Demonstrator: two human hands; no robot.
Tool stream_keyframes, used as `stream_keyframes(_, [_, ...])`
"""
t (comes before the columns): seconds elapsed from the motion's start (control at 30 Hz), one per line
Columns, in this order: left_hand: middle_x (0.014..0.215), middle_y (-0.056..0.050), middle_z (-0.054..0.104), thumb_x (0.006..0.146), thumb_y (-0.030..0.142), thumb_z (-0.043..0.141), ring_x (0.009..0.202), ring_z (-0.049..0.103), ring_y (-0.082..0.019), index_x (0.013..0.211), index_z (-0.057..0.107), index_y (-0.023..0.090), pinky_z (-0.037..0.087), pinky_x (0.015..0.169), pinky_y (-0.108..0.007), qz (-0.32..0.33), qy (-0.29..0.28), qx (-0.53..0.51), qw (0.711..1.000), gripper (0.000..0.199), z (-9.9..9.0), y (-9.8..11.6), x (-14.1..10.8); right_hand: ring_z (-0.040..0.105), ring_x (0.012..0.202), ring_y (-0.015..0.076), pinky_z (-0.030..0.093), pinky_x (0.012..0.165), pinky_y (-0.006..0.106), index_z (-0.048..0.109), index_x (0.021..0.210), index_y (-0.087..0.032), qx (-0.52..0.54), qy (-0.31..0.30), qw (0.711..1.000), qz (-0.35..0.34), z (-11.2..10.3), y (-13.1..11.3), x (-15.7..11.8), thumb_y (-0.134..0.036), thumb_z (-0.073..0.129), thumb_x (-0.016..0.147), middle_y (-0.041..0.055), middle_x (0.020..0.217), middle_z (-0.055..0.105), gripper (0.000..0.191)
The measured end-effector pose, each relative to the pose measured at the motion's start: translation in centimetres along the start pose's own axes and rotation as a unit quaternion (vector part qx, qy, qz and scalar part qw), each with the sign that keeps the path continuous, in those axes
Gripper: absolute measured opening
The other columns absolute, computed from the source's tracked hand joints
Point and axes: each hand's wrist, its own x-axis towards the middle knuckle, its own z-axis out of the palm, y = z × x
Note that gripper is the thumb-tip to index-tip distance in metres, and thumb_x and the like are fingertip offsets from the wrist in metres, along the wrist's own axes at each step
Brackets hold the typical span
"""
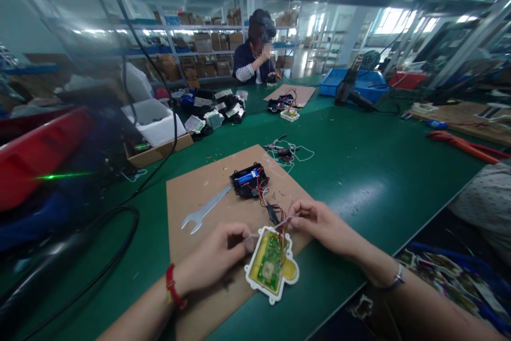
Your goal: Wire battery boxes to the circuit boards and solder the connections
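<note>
White casing around a green circuit board lies just below and between the fingers. Left fingers and right fingers pinch a thin pale strand between them. Beyond — on cardboard over the green surface — rest a wrench and an open black case.

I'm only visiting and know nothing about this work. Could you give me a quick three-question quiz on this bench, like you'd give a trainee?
1. True or false: the wrench lies on the brown board.
2. Multiple choice: the red bracelet is on the wrist of
a) the right hand
b) the left hand
3. Fill in: the cylinder in the open black case is ____ in colour.
Key: 1 true; 2 b; 3 blue.
</note>
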Motion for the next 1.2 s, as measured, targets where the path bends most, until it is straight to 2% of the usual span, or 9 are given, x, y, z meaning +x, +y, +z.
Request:
stream_keyframes(0.17, [0.068, 0.001, 0.059, 0.086, 0.017, 0.042, 0.064, 0.054, -0.012, 0.073, 0.055, 0.017, 0.043, 0.059, -0.022, 0.053, 0.108, 0.192, 0.974, 0.018, 0.2, -0.2, 2.1, 0.062, 0.073, 0.0159, 0.047, 0.067, 0.03, 0.055, 0.082, -0.019, -0.149, 0.042, 0.988, -0.025, -1.5, 0.9, 2.1, -0.022, 0.053, 0.084, 0.0027, 0.079, 0.066, 0.003])
stream_keyframes(0.33, [0.081, -0.004, 0.061, 0.081, 0.007, 0.042, 0.071, 0.055, -0.016, 0.08, 0.058, 0.018, 0.043, 0.063, -0.027, 0.091, 0.192, 0.321, 0.923, 0.019, 0.5, -1.2, 3.9, 0.06, 0.064, 0.0165, 0.043, 0.059, 0.029, 0.058, 0.081, -0.019, -0.351, 0.061, 0.933, -0.052, -2.5, 1.2, 4.7, -0.014, 0.053, 0.08, 0.0021, 0.071, 0.064, 0.007])
stream_keyframes(0.43, [0.095, -0.007, 0.061, 0.086, 0.008, 0.039, 0.082, 0.057, -0.019, 0.089, 0.06, 0.017, 0.046, 0.07, -0.032, 0.125, 0.226, 0.365, 0.895, 0.023, 0.4, -2.2, 4.1, 0.06, 0.07, 0.0162, 0.043, 0.062, 0.028, 0.058, 0.082, -0.019, -0.376, 0.05, 0.921, -0.086, -3.2, 0.4, 6.2, -0.012, 0.052, 0.08, 0.0028, 0.078, 0.065, 0.01])
stream_keyframes(0.57, [0.103, -0.007, 0.061, 0.089, 0.011, 0.042, 0.093, 0.058, -0.018, 0.103, 0.058, 0.019, 0.05, 0.078, -0.032, 0.19, 0.297, 0.385, 0.853, 0.022, -0.4, -2.2, 4.3, 0.058, 0.067, 0.0137, 0.044, 0.061, 0.026, 0.056, 0.083, -0.018, -0.332, 0.018, 0.939, -0.09, -3.8, -1.3, 7.9, -0.012, 0.054, 0.08, 0.0016, 0.075, 0.062, 0.007])
stream_keyframes(0.67, [0.095, -0.004, 0.062, 0.087, 0.017, 0.052, 0.083, 0.062, -0.015, 0.105, 0.054, 0.02, 0.053, 0.071, -0.028, 0.124, 0.33, 0.255, 0.901, 0.018, -1.4, -1.3, 5.0, 0.056, 0.066, 0.0119, 0.045, 0.06, 0.025, 0.053, 0.08, -0.017, -0.247, -0.021, 0.966, -0.072, -3.9, -2.4, 9.2, -0.013, 0.056, 0.079, 0.0008, 0.073, 0.059, 0.005])
stream_keyframes(0.8, [0.083, 0.0, 0.062, 0.083, 0.023, 0.058, 0.07, 0.063, -0.012, 0.096, 0.055, 0.019, 0.053, 0.061, -0.023, 0.036, 0.303, 0.072, 0.95, 0.013, -2.5, -0.4, 6.0, 0.057, 0.064, 0.0119, 0.045, 0.059, 0.025, 0.05, 0.083, -0.017, -0.173, -0.039, 0.984, -0.028, -3.7, -2.9, 11.2, -0.012, 0.062, 0.076, -0.0002, 0.07, 0.059, 0.015])
stream_keyframes(0.9, [0.076, 0.001, 0.061, 0.084, 0.028, 0.057, 0.064, 0.061, -0.011, 0.086, 0.057, 0.019, 0.05, 0.057, -0.022, 0.01, 0.3, 0.09, 0.95, 0.01, -3.0, -0.5, 6.3, 0.056, 0.059, 0.0117, 0.044, 0.055, 0.025, 0.051, 0.08, -0.017, -0.182, -0.033, 0.983, 0.009, -3.7, -2.4, 12.4, -0.012, 0.064, 0.075, -0.0003, 0.065, 0.059, 0.015])
stream_keyframes(1.07, [0.084, 0.001, 0.064, 0.085, 0.033, 0.055, 0.073, 0.061, -0.014, 0.088, 0.061, 0.023, 0.05, 0.065, -0.027, 0.0, 0.32, 0.181, 0.93, 0.012, -3.2, -1.4, 5.8, 0.055, 0.06, 0.0114, 0.043, 0.056, 0.026, 0.057, 0.076, -0.016, -0.177, -0.035, 0.984, -0.013, -3.7, -1.2, 13.2, -0.016, 0.062, 0.078, 0.0013, 0.067, 0.06, 0.005])
stream_keyframes(1.2, [0.083, 0.001, 0.064, 0.081, 0.033, 0.061, 0.073, 0.063, -0.014, 0.096, 0.058, 0.022, 0.052, 0.065, -0.028, -0.021, 0.337, 0.115, 0.934, 0.019, -3.6, -1.8, 5.6, 0.054, 0.06, 0.0115, 0.043, 0.055, 0.026, 0.057, 0.077, -0.017, -0.149, -0.016, 0.988, -0.023, -3.6, -0.6, 13.0, -0.018, 0.064, 0.075, 0.0008, 0.067, 0.059, 0.007])
